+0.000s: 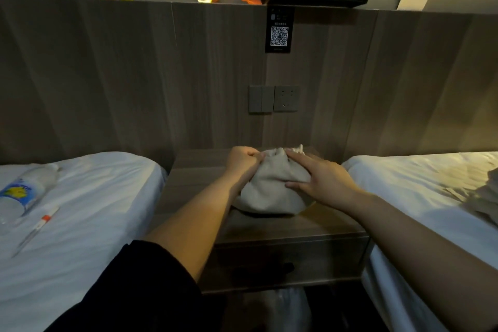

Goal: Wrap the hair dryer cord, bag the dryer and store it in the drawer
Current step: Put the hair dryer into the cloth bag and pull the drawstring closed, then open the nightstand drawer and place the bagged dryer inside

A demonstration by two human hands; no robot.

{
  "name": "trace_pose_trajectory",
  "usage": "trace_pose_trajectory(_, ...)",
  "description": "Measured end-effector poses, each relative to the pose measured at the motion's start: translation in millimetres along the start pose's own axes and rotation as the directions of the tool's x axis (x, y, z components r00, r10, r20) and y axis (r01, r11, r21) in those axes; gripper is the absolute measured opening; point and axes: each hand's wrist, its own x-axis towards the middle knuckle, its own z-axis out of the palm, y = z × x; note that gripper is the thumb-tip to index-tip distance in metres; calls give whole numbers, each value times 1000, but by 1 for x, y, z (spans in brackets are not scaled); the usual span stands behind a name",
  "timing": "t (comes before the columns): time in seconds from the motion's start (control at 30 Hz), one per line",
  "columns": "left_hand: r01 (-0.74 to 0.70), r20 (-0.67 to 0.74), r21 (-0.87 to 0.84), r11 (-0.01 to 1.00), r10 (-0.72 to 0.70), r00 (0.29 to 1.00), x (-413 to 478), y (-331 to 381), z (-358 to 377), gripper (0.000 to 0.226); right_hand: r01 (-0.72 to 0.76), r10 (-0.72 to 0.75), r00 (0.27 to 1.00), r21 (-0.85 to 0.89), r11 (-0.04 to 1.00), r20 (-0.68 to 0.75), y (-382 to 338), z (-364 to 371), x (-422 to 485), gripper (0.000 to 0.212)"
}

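The left hand [242, 160] is clenching into a fist on the gathered far end of the cloth bag [270, 191], while the right hand [320, 180] is lying flat and released on the bag's right side. The bag is sitting on the tabletop [194, 178] between two beds, above the closed drawer [291, 259]; the dryer is not showing.

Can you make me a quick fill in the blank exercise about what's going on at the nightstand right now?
1. The cloth bag sits on top of the ____ between two beds.
2. The left hand is closed in a fist at the bag's gathered ____.
3. The right hand rests ____ on the bag's side.
4. The drawer below is ____.

Missing words: nightstand; neck; flat; closed
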Motion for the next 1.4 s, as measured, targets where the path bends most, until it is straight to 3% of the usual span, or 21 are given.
trace_pose_trajectory(0.13,-185,73,-15,983,186,980,-6,-5,3,31,-11,12,986,4,1000,-165,-3,9,-1,66)
trace_pose_trajectory(0.27,-162,213,-64,985,172,962,-12,-16,6,31,-11,39,952,94,996,-303,-10,17,-6,48)
trace_pose_trajectory(0.37,-180,239,-100,979,200,950,-20,-18,7,27,-21,117,950,315,949,-290,-13,21,-11,31)
trace_pose_trajectory(0.43,-184,232,-116,976,206,950,-28,-18,9,25,-32,148,942,358,933,-301,-15,21,-18,28)
trace_pose_trajectory(0.6,-127,150,-203,971,159,976,-57,-10,18,29,-56,129,897,182,982,-423,-20,10,-42,39)
trace_pose_trajectory(0.7,-93,94,-252,963,120,988,-78,-5,28,32,-83,165,878,197,977,-449,-21,-1,-56,36)
trace_pose_trajectory(0.87,18,219,-303,953,51,975,-112,-14,42,35,-80,171,884,220,972,-434,-19,-11,-87,31)
trace_pose_trajectory(0.93,87,297,-216,973,-20,955,-128,-22,52,36,-83,150,909,184,979,-389,-13,-7,-104,25)
trace_pose_trajectory(1.03,215,341,-158,964,-151,928,-145,-49,64,33,-121,192,944,262,957,-267,-8,4,-131,17)
trace_pose_trajectory(1.1,128,321,-39,991,-109,941,-148,-77,65,33,-180,240,950,279,943,-198,-5,12,-149,30)
trace_pose_trajectory(1.17,12,330,190,982,-75,941,-151,-104,60,40,-238,280,950,260,936,-141,-1,18,-162,36)
trace_pose_trajectory(1.27,-41,392,520,853,-195,899,-154,-138,52,47,-288,313,945,210,934,-99,2,23,-175,17)
trace_pose_trajectory(1.33,-28,413,615,788,-292,862,-156,-157,48,54,-290,316,941,197,937,-119,6,26,-179,18)
trace_pose_trajectory(1.4,-40,382,645,763,-277,882,-161,-168,46,58,-295,328,936,227,928,-124,10,28,-181,21)
